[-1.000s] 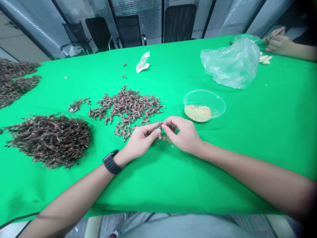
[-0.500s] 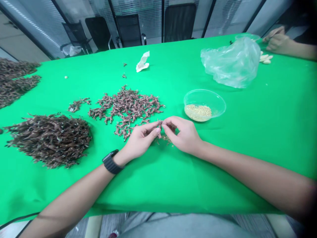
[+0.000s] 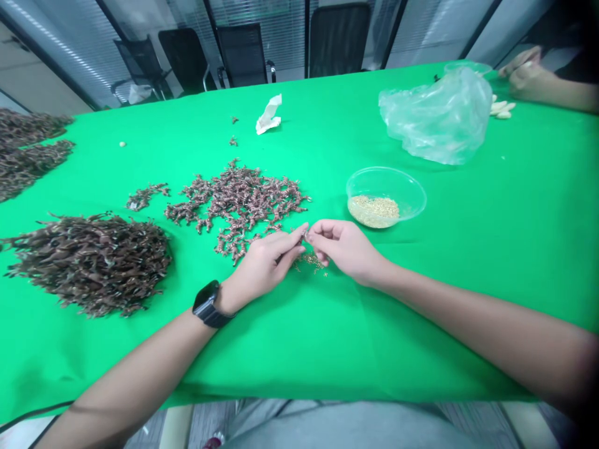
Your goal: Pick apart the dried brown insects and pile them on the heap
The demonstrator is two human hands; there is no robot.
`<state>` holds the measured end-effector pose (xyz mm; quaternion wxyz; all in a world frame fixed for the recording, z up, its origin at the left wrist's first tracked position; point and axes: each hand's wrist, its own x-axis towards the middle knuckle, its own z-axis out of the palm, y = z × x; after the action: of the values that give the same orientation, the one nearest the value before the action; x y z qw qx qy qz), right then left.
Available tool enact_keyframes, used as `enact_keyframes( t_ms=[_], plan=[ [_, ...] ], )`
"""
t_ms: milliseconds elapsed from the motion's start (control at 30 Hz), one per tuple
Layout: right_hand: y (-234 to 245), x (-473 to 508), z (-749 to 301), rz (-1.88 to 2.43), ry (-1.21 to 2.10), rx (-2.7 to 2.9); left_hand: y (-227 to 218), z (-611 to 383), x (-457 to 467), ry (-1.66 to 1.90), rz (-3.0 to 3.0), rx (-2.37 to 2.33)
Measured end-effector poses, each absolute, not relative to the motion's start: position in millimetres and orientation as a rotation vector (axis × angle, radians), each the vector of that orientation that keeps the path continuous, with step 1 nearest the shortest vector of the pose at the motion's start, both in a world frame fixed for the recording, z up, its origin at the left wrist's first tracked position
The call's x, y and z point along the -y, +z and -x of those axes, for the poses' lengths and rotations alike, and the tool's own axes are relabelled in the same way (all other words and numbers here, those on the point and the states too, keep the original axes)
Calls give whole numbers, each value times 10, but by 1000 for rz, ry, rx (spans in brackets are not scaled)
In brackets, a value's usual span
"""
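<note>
My left hand (image 3: 266, 260) is closed, its thumb and fingers pressed together around a small brown figure that is mostly hidden. Fingertip to fingertip with it, my right hand (image 3: 346, 249) makes a pinch; whatever sits in that pinch is too small to make out. Beneath the fingertips, tiny gold-coloured bits (image 3: 312, 262) lie scattered on the green cloth. Just beyond my left hand spreads a loose pile of small brown figures (image 3: 248, 196). A clear round bowl (image 3: 412, 209) with fine golden pieces (image 3: 374, 211) in it stands beyond my right hand.
A bigger heap of dark brown figures (image 3: 98, 262) is at left, with more heaps (image 3: 32, 162) behind it. Crumpled white paper (image 3: 269, 115) and a clear plastic bag (image 3: 435, 118) lie farther back. Another person's hands (image 3: 526, 72) rest at the far right, beside pale pieces (image 3: 503, 110).
My left hand has rolled over so its back faces up more, and its fingers now cover the brown figure. The right fingertips have shifted slightly but stay close to it.
</note>
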<state>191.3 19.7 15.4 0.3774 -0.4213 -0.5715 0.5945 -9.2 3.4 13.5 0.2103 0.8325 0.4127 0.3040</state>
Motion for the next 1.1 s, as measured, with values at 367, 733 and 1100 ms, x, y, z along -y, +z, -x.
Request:
enact_keyframes(
  t_ms=[367, 733, 1100],
  plan=[
    [143, -291, -1987, 979, 1224, 1707, 189, 66, -30, 848, -1789, -1070],
    [133, -227, -2001, 881, 672, 1986, 128, 42, -20, 892, -1698, -1031],
    [242, -160, -1871, 1114, 1768, 1123, 74, 45, -23, 950, -2324, -1130]
  ],
)
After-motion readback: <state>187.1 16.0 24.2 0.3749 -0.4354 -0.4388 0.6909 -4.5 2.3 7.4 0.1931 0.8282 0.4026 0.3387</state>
